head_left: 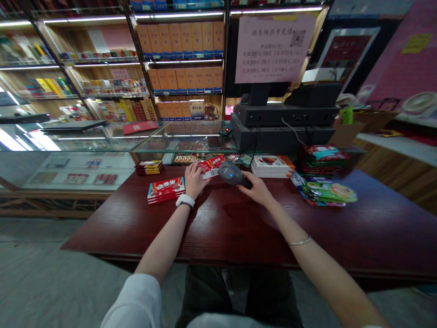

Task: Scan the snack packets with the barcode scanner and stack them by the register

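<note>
My left hand is closed on the left end of a red snack packet, whose white barcode patch faces up toward me. In my right hand is a dark grey handheld barcode scanner with a small blue light on top. Its head is close to the packet's right end; whether they touch I cannot tell. Left of my left wrist lies a stack of red and blue snack packets on the dark red wooden table.
Small yellow-and-red packs sit at the table's back left. White boxes stand behind my right hand, with green packets and dark red packets farther right. A glass counter, phone and black register monitor are behind.
</note>
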`<state>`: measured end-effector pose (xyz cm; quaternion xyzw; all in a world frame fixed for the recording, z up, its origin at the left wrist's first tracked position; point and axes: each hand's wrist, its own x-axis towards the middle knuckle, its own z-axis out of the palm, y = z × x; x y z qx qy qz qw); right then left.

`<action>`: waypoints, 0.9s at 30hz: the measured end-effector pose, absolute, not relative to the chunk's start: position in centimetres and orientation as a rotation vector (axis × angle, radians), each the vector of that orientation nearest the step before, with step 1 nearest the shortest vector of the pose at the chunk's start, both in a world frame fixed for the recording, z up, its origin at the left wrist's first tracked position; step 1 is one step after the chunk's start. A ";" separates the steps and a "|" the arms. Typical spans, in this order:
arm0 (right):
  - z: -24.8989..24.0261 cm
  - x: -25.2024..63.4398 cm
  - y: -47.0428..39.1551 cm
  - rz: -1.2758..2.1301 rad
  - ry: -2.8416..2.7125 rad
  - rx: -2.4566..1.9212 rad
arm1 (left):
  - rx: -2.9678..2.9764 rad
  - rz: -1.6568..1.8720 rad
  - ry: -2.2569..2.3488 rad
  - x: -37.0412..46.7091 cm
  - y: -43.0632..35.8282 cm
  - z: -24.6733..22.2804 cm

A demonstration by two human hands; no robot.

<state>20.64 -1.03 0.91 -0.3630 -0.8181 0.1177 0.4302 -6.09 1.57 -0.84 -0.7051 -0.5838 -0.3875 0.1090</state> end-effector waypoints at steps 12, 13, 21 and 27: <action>1.7 22.4 -0.2 0.413 -2.020 -1.069 | -1.939 -1.165 -1.781 -6.9 1.9 -1.3; 1.5 22.2 -0.3 0.425 -2.042 -1.061 | -1.941 -1.162 -1.781 -6.9 1.9 -1.3; 1.1 21.5 -0.5 0.437 -2.069 -1.053 | -1.972 -1.166 -1.774 -7.0 2.1 -1.7; 1.2 21.5 -0.6 0.448 -2.067 -1.041 | -1.965 -1.168 -1.780 -7.0 2.2 -1.8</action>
